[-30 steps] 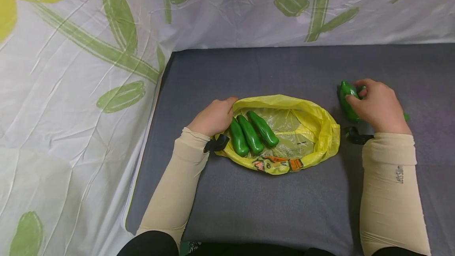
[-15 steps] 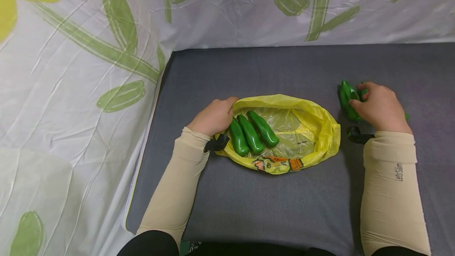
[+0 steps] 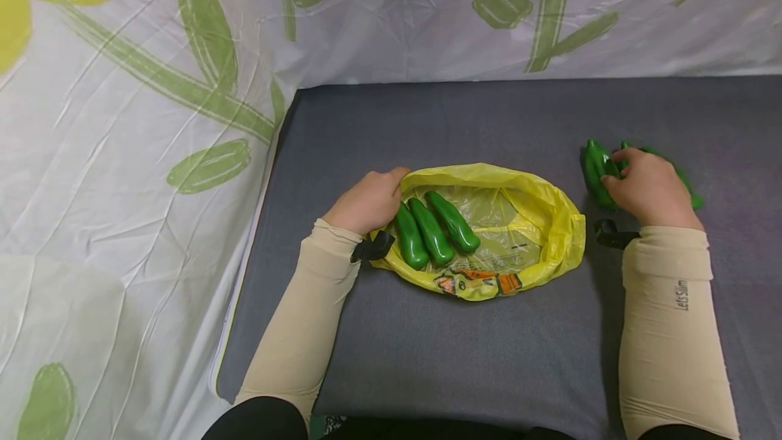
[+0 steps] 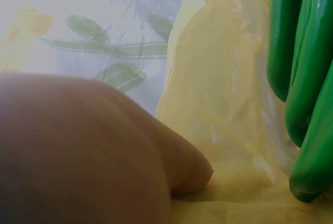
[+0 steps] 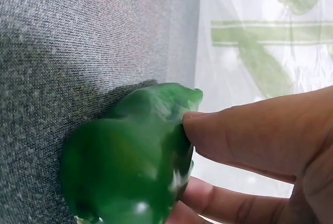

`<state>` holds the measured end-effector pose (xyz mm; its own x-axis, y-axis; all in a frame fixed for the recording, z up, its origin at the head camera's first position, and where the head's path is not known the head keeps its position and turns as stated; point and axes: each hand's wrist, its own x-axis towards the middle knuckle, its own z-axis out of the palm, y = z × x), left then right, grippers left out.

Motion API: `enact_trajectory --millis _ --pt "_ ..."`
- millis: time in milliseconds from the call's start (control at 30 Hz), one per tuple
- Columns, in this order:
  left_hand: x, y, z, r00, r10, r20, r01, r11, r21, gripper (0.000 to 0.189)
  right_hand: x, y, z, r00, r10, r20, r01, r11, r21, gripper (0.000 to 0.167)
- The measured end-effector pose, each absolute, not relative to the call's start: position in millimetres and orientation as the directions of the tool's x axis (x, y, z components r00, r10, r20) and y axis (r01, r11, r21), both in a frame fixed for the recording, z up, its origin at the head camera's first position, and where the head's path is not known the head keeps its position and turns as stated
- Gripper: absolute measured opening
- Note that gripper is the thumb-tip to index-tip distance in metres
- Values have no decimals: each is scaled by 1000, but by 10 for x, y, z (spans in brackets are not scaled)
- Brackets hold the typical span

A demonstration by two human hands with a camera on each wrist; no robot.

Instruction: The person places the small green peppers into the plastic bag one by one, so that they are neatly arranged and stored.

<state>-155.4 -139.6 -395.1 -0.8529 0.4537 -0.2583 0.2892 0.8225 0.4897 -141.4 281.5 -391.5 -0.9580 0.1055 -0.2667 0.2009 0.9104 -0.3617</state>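
A yellow plastic bag [image 3: 489, 175] lies with its mouth spread wide, and three glossy green peppers [image 3: 452, 223] lie side by side in its left half. My left hand [image 3: 369, 201] pinches the bag's left rim; in the left wrist view a fingertip presses on the yellow film beside the peppers [image 4: 312, 130]. Right of the bag, my right hand [image 3: 656, 185] reaches down over more green peppers [image 3: 597, 172]. Its thumb and fingers close on a green pepper [image 5: 125, 161] in the right wrist view. The palm hides part of this group, with one pepper [image 3: 689, 187] showing past its right side.
Dark grey cloth [image 3: 427, 121] covers the table. A white sheet with printed green leaves [image 3: 397, 19] rises along the back edge and the left side. Orange print [image 3: 476, 284] marks the bag's front rim.
My right hand has shifted slightly among the peppers, and more of the rightmost pepper now shows beside it. The left hand, bag and peppers inside have stayed put.
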Motion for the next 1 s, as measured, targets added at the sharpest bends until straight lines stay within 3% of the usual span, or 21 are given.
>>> enact_trajectory --millis 233,500,767,1000 --pt "-1547 -1387 -3945 -853 452 -261 288 825 486 42 -1434 2840 -3937 -959 98 -264 190 918 -347 60" --pt "-1550 -1385 -3944 -854 447 -265 285 829 482 43 -1438 2809 -3946 -969 76 -235 158 924 -350 36" --pt "-1553 -1386 -3947 -853 450 -263 289 829 479 44 -1445 2753 -3944 -960 96 -262 194 904 -380 66" --pt "-1541 -1381 -3940 -854 451 -261 289 827 483 43 -1446 2723 -3976 -968 86 -238 180 895 -409 59"
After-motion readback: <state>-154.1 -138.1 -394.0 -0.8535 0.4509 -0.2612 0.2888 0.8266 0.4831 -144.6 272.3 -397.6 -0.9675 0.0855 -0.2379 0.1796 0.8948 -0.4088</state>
